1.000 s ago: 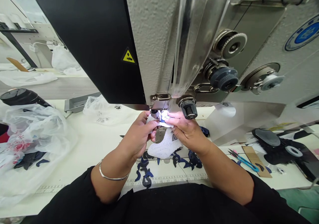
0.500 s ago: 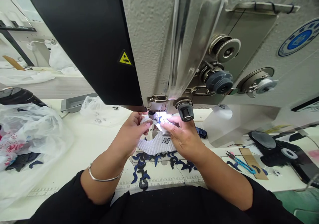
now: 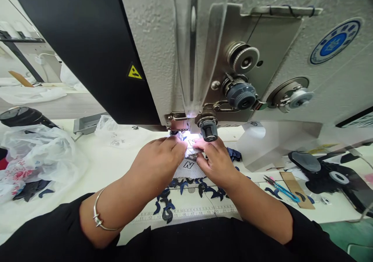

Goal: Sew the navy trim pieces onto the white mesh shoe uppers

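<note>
Pressing white mesh (image 3: 188, 170) flat, left hand (image 3: 157, 157) and right hand (image 3: 215, 163) nearly touch.

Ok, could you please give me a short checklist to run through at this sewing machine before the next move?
1. White mesh piece with the N logo under control, with left hand and right hand both on it: ok.
2. Fingertips clear of the presser foot: not ok, they sit very close to it.
3. Needle position: cannot tell, the lamp's glare hides it.
4. Navy cut pieces apart from the hands: ok.
5. Thread snips within reach on the table to the right: ok.
</note>
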The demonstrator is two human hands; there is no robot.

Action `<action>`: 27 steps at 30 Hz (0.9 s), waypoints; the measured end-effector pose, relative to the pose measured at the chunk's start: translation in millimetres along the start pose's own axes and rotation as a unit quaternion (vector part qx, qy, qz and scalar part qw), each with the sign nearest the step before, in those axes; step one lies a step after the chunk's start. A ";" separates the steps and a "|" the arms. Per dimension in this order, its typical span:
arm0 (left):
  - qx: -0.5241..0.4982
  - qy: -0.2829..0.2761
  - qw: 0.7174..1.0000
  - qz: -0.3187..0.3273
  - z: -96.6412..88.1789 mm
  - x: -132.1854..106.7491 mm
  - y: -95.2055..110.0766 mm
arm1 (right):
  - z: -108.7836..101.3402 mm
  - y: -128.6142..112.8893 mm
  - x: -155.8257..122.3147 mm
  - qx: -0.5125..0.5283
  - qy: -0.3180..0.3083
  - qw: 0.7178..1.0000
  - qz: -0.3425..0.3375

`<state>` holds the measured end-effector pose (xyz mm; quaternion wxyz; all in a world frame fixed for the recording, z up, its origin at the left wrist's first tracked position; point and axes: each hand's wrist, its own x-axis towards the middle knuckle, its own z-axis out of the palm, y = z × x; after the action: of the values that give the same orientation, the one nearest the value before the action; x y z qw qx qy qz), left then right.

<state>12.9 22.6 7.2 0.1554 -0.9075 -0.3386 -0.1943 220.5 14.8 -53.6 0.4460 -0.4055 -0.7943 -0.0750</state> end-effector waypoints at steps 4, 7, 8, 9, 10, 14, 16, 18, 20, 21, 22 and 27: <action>0.041 -0.007 0.999 0.027 -1.4 5.3 -2.8 | -0.9 0.3 -0.2 -0.001 0.005 1.000 0.003; 0.081 0.082 0.991 0.063 8.4 3.0 -7.0 | -1.0 0.9 0.2 0.012 0.008 1.000 -0.004; 0.086 0.111 0.988 0.070 13.0 1.1 -8.1 | -1.0 1.2 0.3 0.015 0.006 1.000 -0.003; 0.085 0.134 0.985 0.071 17.6 -1.2 -8.7 | -0.8 1.5 0.4 0.016 0.004 1.000 -0.001; 0.079 0.150 0.983 0.065 21.9 -3.5 -8.8 | -0.6 1.8 0.4 0.016 0.002 1.000 0.001; 0.046 0.169 0.984 0.014 30.7 -9.4 -5.3 | 0.5 2.7 0.5 0.020 0.009 1.000 -0.006; 0.035 0.167 0.985 0.003 30.5 -9.6 -3.4 | 1.0 2.4 0.5 0.021 0.013 1.000 -0.008; 0.025 0.163 0.986 -0.001 29.2 -9.2 -2.2 | 1.5 1.7 0.6 0.018 0.010 1.000 -0.001; 0.015 0.161 0.987 -0.001 28.6 -9.7 -1.2 | 2.2 0.9 0.6 0.011 0.004 1.000 0.006; 0.010 0.163 0.987 -0.002 28.8 -10.5 -0.3 | 2.6 0.6 0.6 0.007 0.003 1.000 0.008; 0.004 0.167 0.986 -0.004 29.3 -11.7 0.8 | 3.0 0.6 0.4 0.003 0.002 1.000 0.008; -0.034 0.189 0.981 -0.031 33.2 -19.2 8.9 | 3.6 1.1 -0.9 -0.005 -0.003 1.000 -0.001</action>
<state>13.8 19.2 -32.0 0.1800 -0.8484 -0.3241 -0.3779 219.2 16.7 -56.7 0.4414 -0.4073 -0.7957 -0.0781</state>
